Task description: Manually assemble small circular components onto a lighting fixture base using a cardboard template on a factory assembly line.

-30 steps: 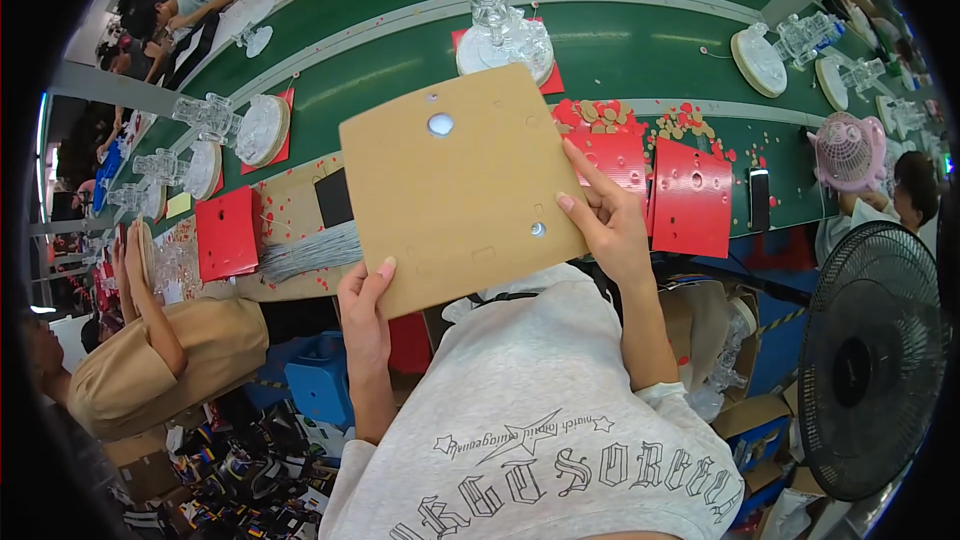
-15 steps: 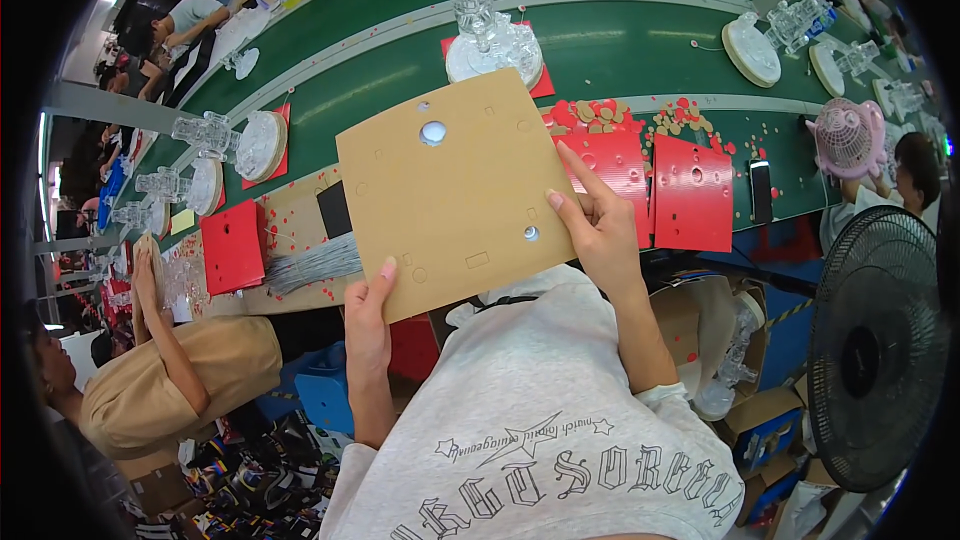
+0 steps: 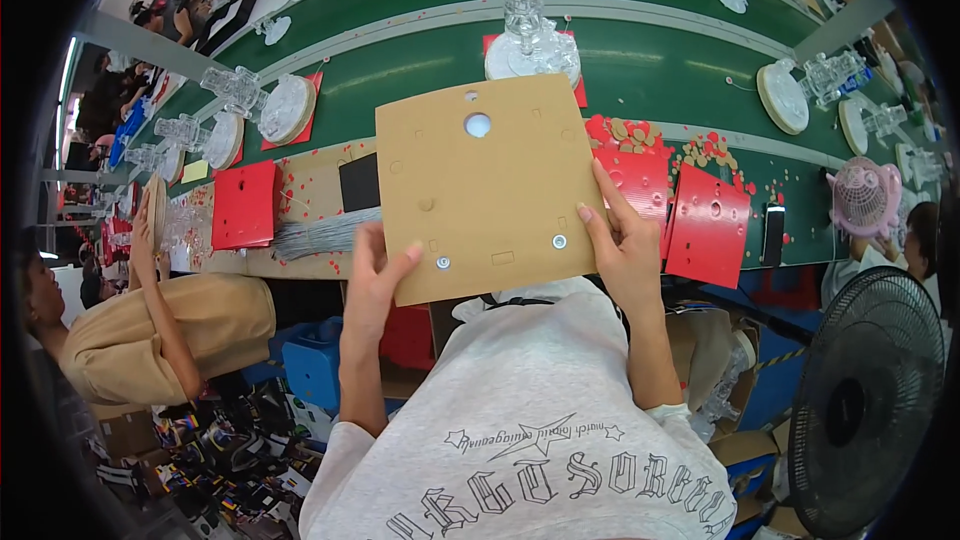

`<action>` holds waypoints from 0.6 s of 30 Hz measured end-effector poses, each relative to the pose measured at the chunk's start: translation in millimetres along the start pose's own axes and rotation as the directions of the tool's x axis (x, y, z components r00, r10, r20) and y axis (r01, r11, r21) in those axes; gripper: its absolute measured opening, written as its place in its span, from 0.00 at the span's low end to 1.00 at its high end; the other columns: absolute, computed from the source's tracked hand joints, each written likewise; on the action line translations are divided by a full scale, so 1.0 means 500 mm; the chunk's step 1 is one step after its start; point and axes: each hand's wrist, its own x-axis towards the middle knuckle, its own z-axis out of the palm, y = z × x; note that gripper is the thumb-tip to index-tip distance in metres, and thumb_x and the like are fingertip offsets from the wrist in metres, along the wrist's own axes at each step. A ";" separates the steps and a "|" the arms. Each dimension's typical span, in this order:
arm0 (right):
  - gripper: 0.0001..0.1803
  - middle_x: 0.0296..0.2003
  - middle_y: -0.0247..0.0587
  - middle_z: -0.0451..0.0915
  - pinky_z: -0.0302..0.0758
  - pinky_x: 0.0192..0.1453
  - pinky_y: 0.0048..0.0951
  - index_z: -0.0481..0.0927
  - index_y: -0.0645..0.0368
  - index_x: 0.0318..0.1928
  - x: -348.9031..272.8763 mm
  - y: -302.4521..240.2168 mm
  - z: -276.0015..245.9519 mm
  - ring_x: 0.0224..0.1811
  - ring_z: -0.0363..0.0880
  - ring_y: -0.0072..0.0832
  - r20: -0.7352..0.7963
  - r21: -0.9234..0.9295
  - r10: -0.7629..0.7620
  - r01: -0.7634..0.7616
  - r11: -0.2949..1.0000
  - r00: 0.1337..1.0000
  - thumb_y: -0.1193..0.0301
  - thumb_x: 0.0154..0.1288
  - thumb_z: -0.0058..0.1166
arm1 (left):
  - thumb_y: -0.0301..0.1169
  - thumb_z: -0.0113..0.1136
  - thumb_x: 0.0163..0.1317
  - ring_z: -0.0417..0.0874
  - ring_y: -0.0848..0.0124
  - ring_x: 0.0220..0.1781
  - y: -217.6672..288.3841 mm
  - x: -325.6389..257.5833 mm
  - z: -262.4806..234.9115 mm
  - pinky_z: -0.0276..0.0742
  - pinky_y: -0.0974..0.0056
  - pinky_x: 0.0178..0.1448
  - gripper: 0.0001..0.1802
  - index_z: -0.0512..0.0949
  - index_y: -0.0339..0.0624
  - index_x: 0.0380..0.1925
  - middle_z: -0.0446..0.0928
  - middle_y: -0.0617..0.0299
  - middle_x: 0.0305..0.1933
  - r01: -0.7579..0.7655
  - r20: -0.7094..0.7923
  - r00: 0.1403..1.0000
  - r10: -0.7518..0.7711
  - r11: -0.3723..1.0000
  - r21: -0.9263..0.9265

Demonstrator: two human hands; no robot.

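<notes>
we held a flat brown board [image 3: 505, 185] in both hands, raised over the near edge of the green bench [image 3: 430, 58], its broad face turned up toward us. our left hand [image 3: 372, 275] gripped the board's left edge near its lower corner; the thumb lay on the face and the fingers pinched from behind, though most of them were hidden. our right hand [image 3: 625, 245] pinched the right edge, thumb pressed on the face, forefinger stretched along the rim, the others curled mostly out of sight. one large round hole and a smaller one showed near the board's far edge, and two small openings sat near its lower corners. right of the board, along the bench's near edge, we had two lots of red sheets [image 3: 708, 225], with red and brown discs [image 3: 632, 133] heaped behind them and a black slab [image 3: 773, 232] beyond. on the left, by the same edge, lay a bundle of grey wires [image 3: 325, 233], a black flat piece [image 3: 358, 185] and a red stack [image 3: 243, 205]. behind the board, farther from that edge, a clear ornament [image 3: 522, 10] stood on a round white base [image 3: 535, 62], with red showing beneath it.
</notes>
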 end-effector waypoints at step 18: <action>0.32 0.62 0.52 0.75 0.78 0.63 0.39 0.77 0.61 0.64 0.024 -0.028 -0.034 0.60 0.80 0.41 0.076 -0.125 -0.132 0.141 0.982 0.988 0.73 0.59 0.69 | 0.20 0.61 0.61 0.75 0.65 0.68 0.044 0.088 0.036 0.73 0.63 0.69 0.39 0.64 0.45 0.75 0.68 0.51 0.73 -0.113 0.086 0.988 0.125 0.985 -0.133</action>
